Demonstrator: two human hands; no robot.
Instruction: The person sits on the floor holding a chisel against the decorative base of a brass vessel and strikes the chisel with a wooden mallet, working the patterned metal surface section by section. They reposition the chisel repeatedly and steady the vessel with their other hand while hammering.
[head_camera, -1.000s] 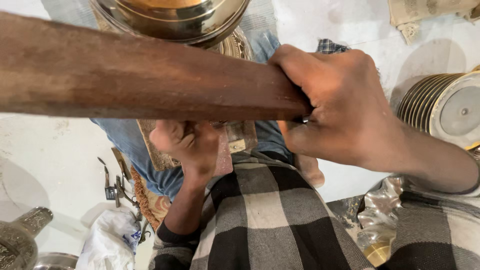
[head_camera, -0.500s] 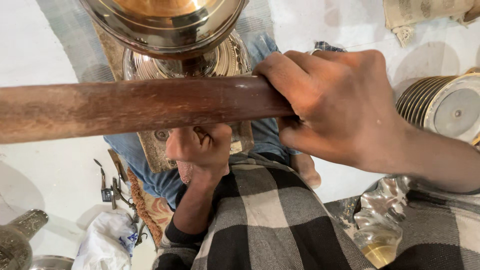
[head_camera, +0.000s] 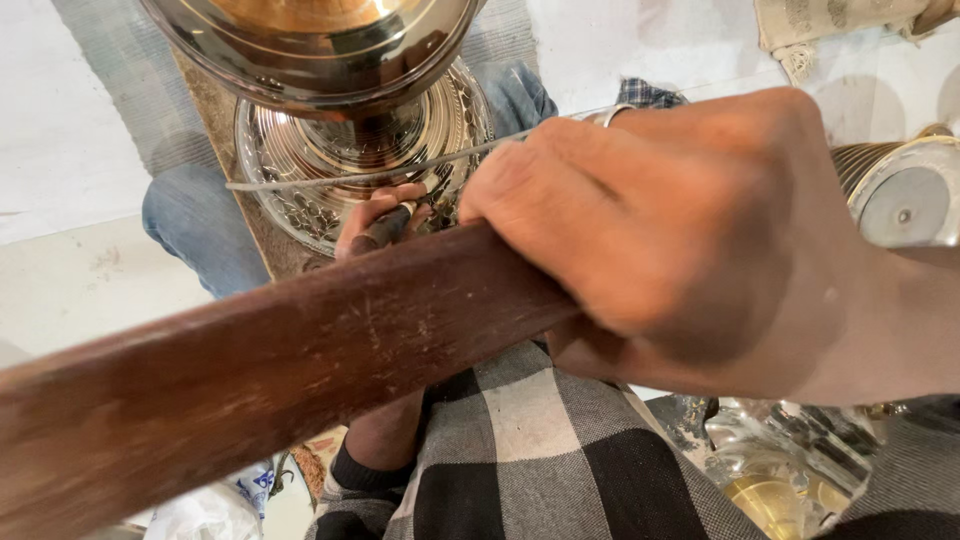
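- Wooden handle (head_camera: 250, 390): a long, dark, worn shaft, seen slanting up from the lower left to the right hand; the far end is hidden under the fingers, so the working head cannot be told.
- Left hand (head_camera: 385, 225): set just beyond the handle, against the patterned base of the brass vessel (head_camera: 340, 110). The fingers are curled together on a small dark tool (head_camera: 383, 228) (a punch or chisel, probably), its tip pointed at the embossed metal.
- Thin metal rod (head_camera: 380, 172): laid across the vessel base, just beyond the left fingertips.
- Right hand (head_camera: 680, 240): held high and close to the camera, knuckles up, fingers clamped round the handle.
- Risk, judged: the left fingers lie directly beneath the handle, so a misaimed blow could land on them.
- Risk, judged: the polished surface is curved; a tilted tool could skid and scar the pattern (or nick a fingertip).
- Ribbed metal lid (head_camera: 905, 200): set right of the right hand, apart.
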